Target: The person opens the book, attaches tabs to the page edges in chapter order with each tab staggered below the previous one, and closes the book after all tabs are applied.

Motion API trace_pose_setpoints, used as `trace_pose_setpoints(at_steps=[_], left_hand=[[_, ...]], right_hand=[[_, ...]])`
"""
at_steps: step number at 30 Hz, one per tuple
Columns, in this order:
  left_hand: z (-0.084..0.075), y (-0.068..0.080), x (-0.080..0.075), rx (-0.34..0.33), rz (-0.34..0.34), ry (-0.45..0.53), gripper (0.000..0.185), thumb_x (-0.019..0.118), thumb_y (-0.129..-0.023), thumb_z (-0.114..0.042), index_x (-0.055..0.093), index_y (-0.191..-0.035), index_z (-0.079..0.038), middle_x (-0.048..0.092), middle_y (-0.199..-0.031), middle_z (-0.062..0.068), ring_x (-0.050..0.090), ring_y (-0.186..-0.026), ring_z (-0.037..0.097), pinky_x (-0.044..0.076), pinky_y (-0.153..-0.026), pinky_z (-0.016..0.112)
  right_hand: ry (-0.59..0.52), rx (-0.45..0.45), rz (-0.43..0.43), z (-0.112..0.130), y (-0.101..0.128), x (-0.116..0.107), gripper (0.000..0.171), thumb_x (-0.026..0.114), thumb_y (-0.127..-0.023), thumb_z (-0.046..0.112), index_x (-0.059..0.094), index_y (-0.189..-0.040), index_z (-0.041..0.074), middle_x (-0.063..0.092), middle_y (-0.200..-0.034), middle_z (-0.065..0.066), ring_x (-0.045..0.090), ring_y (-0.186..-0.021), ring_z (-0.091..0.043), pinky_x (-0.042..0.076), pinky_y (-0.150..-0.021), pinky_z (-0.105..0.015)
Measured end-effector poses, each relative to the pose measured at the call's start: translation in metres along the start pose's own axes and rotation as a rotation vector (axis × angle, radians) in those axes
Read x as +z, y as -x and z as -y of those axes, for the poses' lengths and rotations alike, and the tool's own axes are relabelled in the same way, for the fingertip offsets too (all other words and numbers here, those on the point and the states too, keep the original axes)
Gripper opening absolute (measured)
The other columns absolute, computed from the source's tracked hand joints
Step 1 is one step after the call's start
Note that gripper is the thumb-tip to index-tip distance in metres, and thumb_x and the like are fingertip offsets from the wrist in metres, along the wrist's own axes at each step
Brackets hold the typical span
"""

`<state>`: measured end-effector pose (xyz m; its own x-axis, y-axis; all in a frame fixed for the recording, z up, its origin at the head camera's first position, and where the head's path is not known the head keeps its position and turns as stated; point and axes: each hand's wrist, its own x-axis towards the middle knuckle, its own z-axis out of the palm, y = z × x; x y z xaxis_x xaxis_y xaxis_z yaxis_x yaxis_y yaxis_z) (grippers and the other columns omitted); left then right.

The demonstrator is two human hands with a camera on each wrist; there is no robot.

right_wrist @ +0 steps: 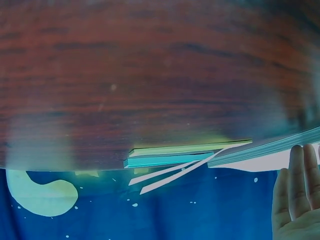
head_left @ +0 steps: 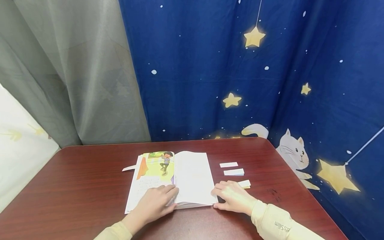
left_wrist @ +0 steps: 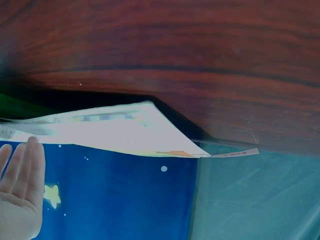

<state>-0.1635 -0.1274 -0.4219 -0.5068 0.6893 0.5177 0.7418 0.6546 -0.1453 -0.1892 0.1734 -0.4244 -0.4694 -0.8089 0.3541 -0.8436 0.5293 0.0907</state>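
Observation:
An open book (head_left: 193, 173) lies on the table, its left page printed with a cartoon child and lines of text, its right page almost blank white. My left hand (head_left: 156, 201) rests flat over the lower part of the left page, fingertips by the middle fold. At the lower right corner of the book, my right hand (head_left: 232, 196) touches the page edge with its fingers, thumb near the corner. In the right wrist view, the right hand's fingers (right_wrist: 297, 185) look straight against the page block. A pale paper strip (head_left: 129, 168) sticks out past the book's left edge.
Right of the book lie a white slip (head_left: 228, 164), a slip pad with a blue edge (head_left: 234, 172) and one with a yellow edge (head_left: 244, 184), partly behind my right hand. The dark red wooden table (head_left: 81, 186) ends at a grey curtain (head_left: 99, 83) and a blue starry curtain (head_left: 198, 66).

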Motion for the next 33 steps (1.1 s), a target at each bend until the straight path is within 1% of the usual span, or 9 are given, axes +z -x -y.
trace_pose_setpoints(at_steps=[2,5,12,17,21,24,27,30,33], left_hand=[[-0.001,0.000,0.000,0.046,-0.005,0.012,0.039,0.067,-0.066,-0.026,0.057,-0.101,-0.012,0.057,-0.102,0.002,0.056,-0.082,0.016,0.046,-0.053,0.031],[-0.003,-0.001,0.000,0.086,0.008,0.021,0.046,0.065,-0.065,-0.018,0.055,-0.109,-0.012,0.053,-0.113,0.005,0.052,-0.097,0.018,0.047,-0.061,0.032],[-0.005,-0.001,0.002,0.083,0.023,0.002,0.059,0.058,-0.066,-0.014,0.048,-0.123,-0.010,0.046,-0.125,0.008,0.044,-0.110,0.022,0.044,-0.075,0.038],[-0.003,-0.002,-0.003,0.080,-0.005,-0.003,0.060,0.057,-0.064,-0.010,0.048,-0.123,-0.008,0.045,-0.126,0.010,0.042,-0.113,0.025,0.040,-0.081,0.041],[0.000,-0.002,-0.004,0.076,-0.036,-0.004,0.049,0.040,-0.074,-0.010,0.050,-0.121,-0.007,0.046,-0.125,0.011,0.042,-0.113,0.026,0.038,-0.082,0.042],[0.002,-0.002,-0.005,0.069,-0.058,-0.017,0.049,0.023,-0.079,-0.011,0.052,-0.119,-0.007,0.048,-0.123,0.011,0.044,-0.112,0.027,0.038,-0.081,0.043],[0.004,-0.001,-0.007,0.057,-0.071,-0.033,0.052,0.014,-0.084,-0.012,0.054,-0.117,-0.008,0.049,-0.121,0.011,0.044,-0.111,0.028,0.038,-0.080,0.045],[0.006,0.001,-0.008,0.039,-0.074,-0.046,0.053,0.010,-0.087,-0.012,0.053,-0.117,-0.008,0.049,-0.121,0.011,0.044,-0.111,0.028,0.036,-0.081,0.047],[0.009,0.003,-0.010,0.019,-0.075,-0.056,0.051,0.014,-0.084,-0.010,0.053,-0.118,-0.008,0.049,-0.121,0.012,0.044,-0.112,0.029,0.035,-0.082,0.050]], right_hand=[[-0.004,-0.002,-0.006,0.000,0.000,0.000,0.026,0.069,-0.069,0.039,0.062,-0.086,0.020,0.052,-0.080,0.012,0.049,-0.070,-0.006,0.040,-0.057,-0.022],[-0.005,-0.003,-0.010,0.000,0.000,0.001,0.026,0.069,-0.069,0.038,0.062,-0.086,0.020,0.052,-0.080,0.012,0.049,-0.071,-0.006,0.040,-0.057,-0.023],[0.004,-0.004,-0.011,0.000,0.001,0.003,0.025,0.069,-0.070,0.038,0.061,-0.086,0.021,0.050,-0.079,0.012,0.048,-0.070,-0.006,0.039,-0.057,-0.023],[0.008,-0.003,-0.009,0.000,0.001,0.003,0.025,0.069,-0.069,0.038,0.061,-0.086,0.021,0.050,-0.078,0.012,0.048,-0.070,-0.007,0.039,-0.057,-0.023],[0.005,-0.001,-0.009,0.000,0.000,0.003,0.025,0.069,-0.070,0.038,0.061,-0.086,0.021,0.050,-0.079,0.012,0.048,-0.070,-0.006,0.039,-0.057,-0.023],[0.004,-0.003,-0.010,0.000,0.000,0.002,0.025,0.068,-0.070,0.038,0.061,-0.086,0.021,0.050,-0.079,0.012,0.049,-0.070,-0.006,0.039,-0.057,-0.024],[0.005,-0.010,-0.016,0.000,0.000,0.002,0.025,0.069,-0.070,0.038,0.061,-0.086,0.020,0.050,-0.079,0.012,0.049,-0.070,-0.007,0.039,-0.057,-0.024],[0.002,-0.014,-0.020,0.000,0.000,0.001,0.025,0.069,-0.070,0.038,0.061,-0.086,0.020,0.050,-0.079,0.012,0.049,-0.070,-0.007,0.039,-0.057,-0.024],[0.001,-0.013,-0.017,0.000,0.000,0.001,0.025,0.068,-0.070,0.038,0.061,-0.085,0.020,0.051,-0.079,0.012,0.049,-0.070,-0.007,0.040,-0.057,-0.024]])
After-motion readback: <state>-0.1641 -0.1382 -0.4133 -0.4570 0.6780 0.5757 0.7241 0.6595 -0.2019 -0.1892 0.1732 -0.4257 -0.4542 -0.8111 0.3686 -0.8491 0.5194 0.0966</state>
